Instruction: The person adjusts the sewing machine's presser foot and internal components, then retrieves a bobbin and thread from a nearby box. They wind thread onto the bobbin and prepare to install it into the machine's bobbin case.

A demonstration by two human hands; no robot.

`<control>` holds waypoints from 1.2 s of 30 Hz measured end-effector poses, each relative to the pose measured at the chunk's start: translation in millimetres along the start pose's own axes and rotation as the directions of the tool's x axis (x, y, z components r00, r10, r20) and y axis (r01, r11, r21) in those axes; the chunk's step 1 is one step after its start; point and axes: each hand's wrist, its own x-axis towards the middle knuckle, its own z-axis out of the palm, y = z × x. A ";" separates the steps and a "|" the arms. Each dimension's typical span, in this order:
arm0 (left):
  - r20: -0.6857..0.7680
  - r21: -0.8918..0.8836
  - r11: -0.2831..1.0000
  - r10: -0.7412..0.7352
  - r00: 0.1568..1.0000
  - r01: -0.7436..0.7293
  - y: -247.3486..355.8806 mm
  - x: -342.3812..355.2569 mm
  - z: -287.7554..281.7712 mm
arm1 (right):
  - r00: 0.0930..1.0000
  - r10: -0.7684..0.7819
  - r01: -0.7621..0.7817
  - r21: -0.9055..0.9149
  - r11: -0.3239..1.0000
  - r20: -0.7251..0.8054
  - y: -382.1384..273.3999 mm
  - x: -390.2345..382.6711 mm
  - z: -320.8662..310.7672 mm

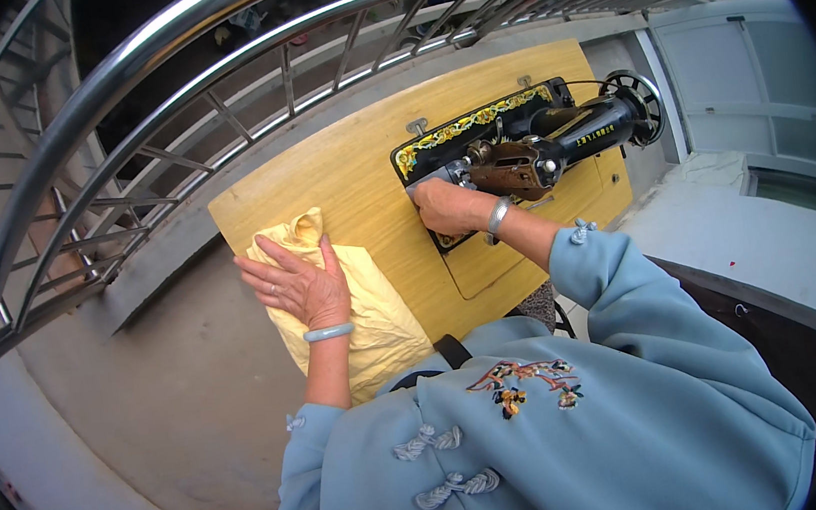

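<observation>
My left hand [296, 286] lies flat with its fingers spread on a yellow cloth [370, 305], which is rumpled and hangs over the table's near left side. My right hand [445, 208] is curled closed at the left end of a black sewing machine [571, 136], beside its needle area. Whatever its fingers grip, if anything, is hidden behind the hand. Gold floral decoration [473, 122] runs along the machine's black bed, and a handwheel [635, 108] stands at its right end.
The machine is set in a light wooden table [342, 202]. Beyond the table curves a metal railing [255, 56]. At the right lies a white surface [737, 227] below pale panelled doors [725, 78]. Concrete floor [141, 386] shows at the left.
</observation>
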 end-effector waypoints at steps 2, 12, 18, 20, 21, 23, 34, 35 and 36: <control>0.006 0.000 1.000 0.000 1.000 0.000 -0.9 0.1 -0.8 | 0.992 0.014 -0.004 -0.072 0.997 0.126 -1.9 3.8 -6.1; -0.010 0.018 1.000 0.011 1.000 -0.011 -1.3 1.7 3.2 | 0.997 0.018 -0.029 0.152 0.988 0.068 3.5 16.3 -5.8; -0.051 0.030 0.999 0.013 0.999 -0.011 -1.7 1.0 2.8 | 0.917 0.371 -0.371 0.662 0.652 0.148 -22.9 -45.5 -17.7; -0.050 0.000 1.000 0.021 0.998 -0.021 -2.0 1.9 3.3 | 0.830 0.555 -0.332 0.849 0.411 0.055 -37.5 -74.2 5.2; -0.049 -0.014 1.000 0.023 0.999 -0.024 -2.2 0.9 4.0 | 0.766 0.642 -0.277 0.917 0.285 0.032 -42.8 -83.7 16.7; -0.034 -0.013 1.000 0.020 0.999 -0.020 -3.7 0.0 5.2 | 0.632 0.775 -0.254 0.943 0.215 -0.007 -47.1 -91.1 32.4; 0.007 0.002 1.000 0.016 1.000 -0.016 -8.0 -0.4 8.2 | 0.472 0.881 -0.315 0.925 0.213 -0.042 -46.8 -69.5 57.8; 0.008 0.002 1.000 0.016 1.000 -0.016 -7.9 -0.4 7.9 | 0.474 0.880 -0.317 0.926 0.205 -0.033 -46.6 -69.5 55.0; 0.008 0.002 1.000 0.017 1.000 -0.017 -7.9 -0.4 7.6 | 0.483 0.876 -0.327 0.926 0.188 -0.007 -46.2 -68.9 55.6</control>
